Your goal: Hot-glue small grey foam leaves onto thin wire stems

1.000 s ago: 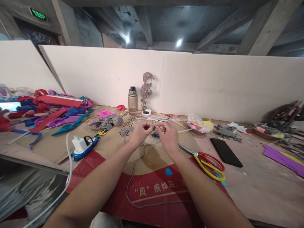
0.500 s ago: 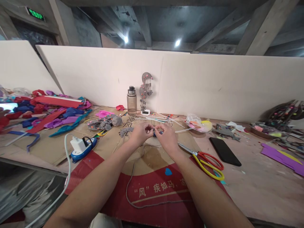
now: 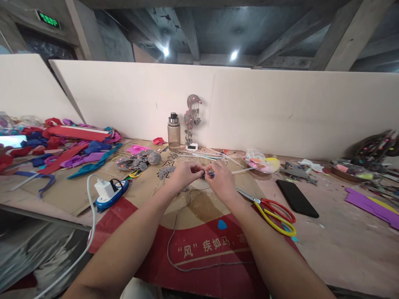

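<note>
Pinching a small blue piece (image 3: pixel 210 173) narrowly with left hand (image 3: pixel 184 176) and right hand (image 3: pixel 222 180)!
Looks like fine fingertip work; seems to call for steadiness.

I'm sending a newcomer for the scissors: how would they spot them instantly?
On the table, find the red-and-brown cardboard. Along its right edge, between the right forearm and the black phone, lie the scissors. Their looped handles, one red and one yellow, set them apart from the phone.
</note>
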`<state>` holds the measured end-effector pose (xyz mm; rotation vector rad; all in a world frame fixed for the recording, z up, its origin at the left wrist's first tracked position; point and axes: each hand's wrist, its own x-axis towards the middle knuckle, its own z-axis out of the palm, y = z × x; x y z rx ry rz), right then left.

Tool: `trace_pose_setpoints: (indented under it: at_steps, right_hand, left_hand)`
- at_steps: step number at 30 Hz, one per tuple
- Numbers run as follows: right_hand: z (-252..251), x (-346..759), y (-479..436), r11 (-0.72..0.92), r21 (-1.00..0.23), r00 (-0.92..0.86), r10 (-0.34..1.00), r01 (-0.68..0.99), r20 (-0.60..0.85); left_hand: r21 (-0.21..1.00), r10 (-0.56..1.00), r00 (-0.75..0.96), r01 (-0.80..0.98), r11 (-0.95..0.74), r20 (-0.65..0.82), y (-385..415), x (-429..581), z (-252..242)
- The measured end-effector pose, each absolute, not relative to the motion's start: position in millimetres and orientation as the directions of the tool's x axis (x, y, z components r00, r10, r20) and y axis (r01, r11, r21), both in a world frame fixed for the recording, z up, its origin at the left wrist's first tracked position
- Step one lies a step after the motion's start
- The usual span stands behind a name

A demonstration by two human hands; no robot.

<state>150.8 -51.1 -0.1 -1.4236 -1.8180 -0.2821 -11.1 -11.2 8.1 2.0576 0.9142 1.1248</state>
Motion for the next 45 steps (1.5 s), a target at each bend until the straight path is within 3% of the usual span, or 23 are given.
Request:
trace_pose_setpoints:
  at_steps: [5,8,11,18,26,35,45]
  right_hand:
    - [-1,148,-54,0.319,-0.110,-0.164,0.718,0.941,0.676]
    - [0,147,-56,0.324,-0.079,-0.194,0.726,0.943,0.659]
    - [2,147,-58,0.368,-0.174,-0.169,0.731,0.913,0.661]
    - [3,145,-58,0.474,-0.494,-0.010,0.729,0.729,0.685]
    - [-4,136,-57,0.393,-0.775,0.156,0.837,0.495,0.524]
    - [-3,135,-56,0.296,-0.878,0.275,0.869,0.375,0.411]
    - [-1,135,-51,0.218,-0.876,0.302,0.879,0.431,0.368]
  left_hand:
    - [0.607,0.756,0.397,0.451,-0.655,0.521,-16,-9,11]
    - [0.544,0.736,0.394,0.499,-0.675,0.551,-18,-7,13]
    - [0.584,0.739,0.377,0.455,-0.672,0.558,-19,-7,15]
    - [0.909,0.898,0.280,0.146,-0.390,0.340,-15,-8,10]
    - [0.944,0.912,0.244,-0.077,-0.321,0.330,-11,-5,3]
    - [0.953,0.928,0.236,-0.169,-0.251,0.287,-11,0,-1]
    - [0.983,0.940,0.322,-0.172,-0.059,0.112,-13,5,0]
